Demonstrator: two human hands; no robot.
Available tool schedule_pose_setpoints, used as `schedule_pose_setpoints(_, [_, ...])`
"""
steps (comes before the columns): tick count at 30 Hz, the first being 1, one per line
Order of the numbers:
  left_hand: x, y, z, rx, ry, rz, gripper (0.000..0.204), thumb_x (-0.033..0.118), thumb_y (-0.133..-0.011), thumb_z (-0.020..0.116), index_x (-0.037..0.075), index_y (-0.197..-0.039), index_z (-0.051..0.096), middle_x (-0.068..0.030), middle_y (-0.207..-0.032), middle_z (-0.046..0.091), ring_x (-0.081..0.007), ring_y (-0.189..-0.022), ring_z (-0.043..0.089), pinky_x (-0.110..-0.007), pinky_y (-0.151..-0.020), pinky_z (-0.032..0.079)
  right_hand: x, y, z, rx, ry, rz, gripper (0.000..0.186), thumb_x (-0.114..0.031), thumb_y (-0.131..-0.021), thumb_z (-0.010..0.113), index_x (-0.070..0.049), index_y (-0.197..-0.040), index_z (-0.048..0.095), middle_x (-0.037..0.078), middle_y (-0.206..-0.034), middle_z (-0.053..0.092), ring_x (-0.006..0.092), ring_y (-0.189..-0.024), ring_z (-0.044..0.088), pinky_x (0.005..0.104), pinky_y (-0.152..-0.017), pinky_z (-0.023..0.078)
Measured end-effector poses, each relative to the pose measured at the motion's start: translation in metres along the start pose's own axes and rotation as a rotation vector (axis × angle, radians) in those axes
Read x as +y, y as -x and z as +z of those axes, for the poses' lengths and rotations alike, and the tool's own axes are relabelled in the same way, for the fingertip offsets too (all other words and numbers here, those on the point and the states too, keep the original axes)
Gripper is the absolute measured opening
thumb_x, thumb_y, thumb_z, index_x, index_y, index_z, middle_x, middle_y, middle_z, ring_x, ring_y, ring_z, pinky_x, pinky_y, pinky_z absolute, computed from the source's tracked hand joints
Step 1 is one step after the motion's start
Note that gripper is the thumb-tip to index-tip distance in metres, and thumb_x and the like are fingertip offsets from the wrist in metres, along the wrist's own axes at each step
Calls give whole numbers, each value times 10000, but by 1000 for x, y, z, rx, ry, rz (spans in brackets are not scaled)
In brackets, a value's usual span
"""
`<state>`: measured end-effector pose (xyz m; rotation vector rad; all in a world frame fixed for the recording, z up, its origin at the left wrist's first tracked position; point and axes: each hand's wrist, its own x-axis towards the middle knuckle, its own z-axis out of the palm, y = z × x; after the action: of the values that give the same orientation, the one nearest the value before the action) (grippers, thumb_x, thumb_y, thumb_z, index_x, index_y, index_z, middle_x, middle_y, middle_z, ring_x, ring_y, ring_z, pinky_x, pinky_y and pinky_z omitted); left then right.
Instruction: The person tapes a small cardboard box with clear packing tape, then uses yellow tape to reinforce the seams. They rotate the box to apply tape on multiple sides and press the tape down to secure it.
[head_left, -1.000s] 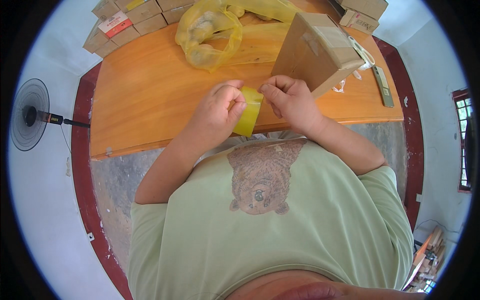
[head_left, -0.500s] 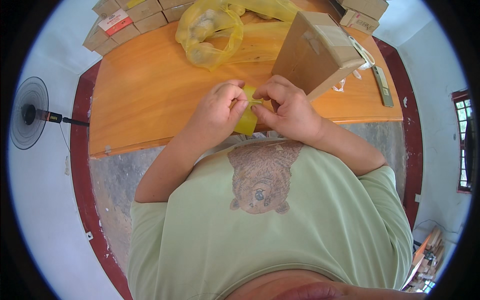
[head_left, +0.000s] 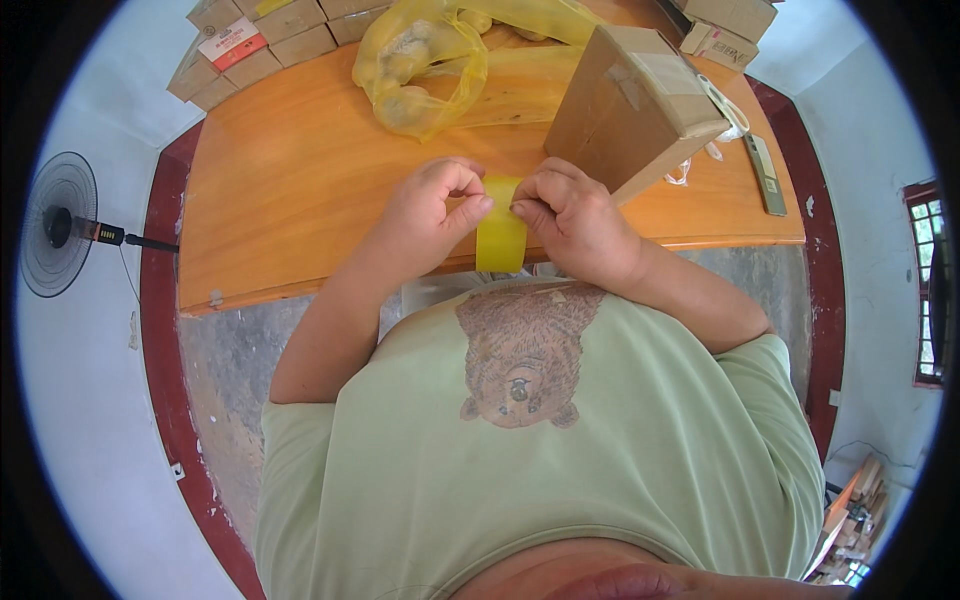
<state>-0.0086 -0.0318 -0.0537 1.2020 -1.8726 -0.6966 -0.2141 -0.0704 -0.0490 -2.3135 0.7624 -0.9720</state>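
Between my two hands a flat yellow plastic strip (head_left: 501,242) is stretched out over the table's near edge, its lower part hanging toward my shirt. My left hand (head_left: 440,208) pinches its left edge between thumb and fingers. On the opposite edge, my right hand (head_left: 578,212) pinches it the same way. Beyond my right hand stands a tall brown cardboard box (head_left: 630,105). A translucent yellow plastic bag (head_left: 425,105) with round pale things inside lies farther back on the wooden table (head_left: 290,190).
Small cardboard boxes (head_left: 303,47) are stacked at the back left, with more boxes (head_left: 722,45) at the back right. White-handled scissors (head_left: 735,120), a white cord (head_left: 679,173) and a flat grey-green object (head_left: 765,175) lie right of the tall box. A fan (head_left: 58,227) stands at far left.
The yellow strip, which was turned partly edge-on and bunched between my fingers, is now spread flat and wide. My hands have moved slightly apart.
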Motion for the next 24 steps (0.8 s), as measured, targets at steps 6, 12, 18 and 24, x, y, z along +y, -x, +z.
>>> schedule_pose_setpoints(6, [-3, -3, 1, 4, 19, 24, 169, 150, -843, 614, -1, -840, 538, -162, -941, 595, -265, -885, 579, -348, -766, 466, 2, -3, 0, -29, -151, 190, 112, -87, -808, 652, 17, -785, 616, 150, -753, 579, 292, -731, 583, 367, -643, 465])
schedule_pose_setpoints(12, [1, -5, 0, -80, 51, -214, 137, 121, -871, 590, -4, -859, 536, -95, -942, 604, -134, -829, 541, -277, -731, 466, 1, -4, 0, -61, -207, 302, 159, -116, -829, 633, 36, -789, 611, 161, -730, 596, 255, -682, 580, 357, -622, 462])
schedule_pose_setpoints(18, [-1, -4, 3, -105, 151, -359, 133, 126, -894, 574, -1, -887, 535, -60, -954, 595, -86, -790, 497, -248, -687, 445, 4, -3, 4, -69, -282, 422, 211, -166, -851, 619, 40, -808, 601, 165, -689, 602, 218, -614, 577, 350, -573, 461])
schedule_pose_setpoints(24, [-5, 0, 10, -52, 268, -299, 110, 112, -903, 558, 17, -869, 513, -88, -1033, 568, -62, -821, 457, -237, -710, 431, 8, -2, 7, -44, -305, 386, 198, -163, -858, 619, 30, -819, 598, 166, -686, 601, 217, -601, 575, 350, -561, 459])
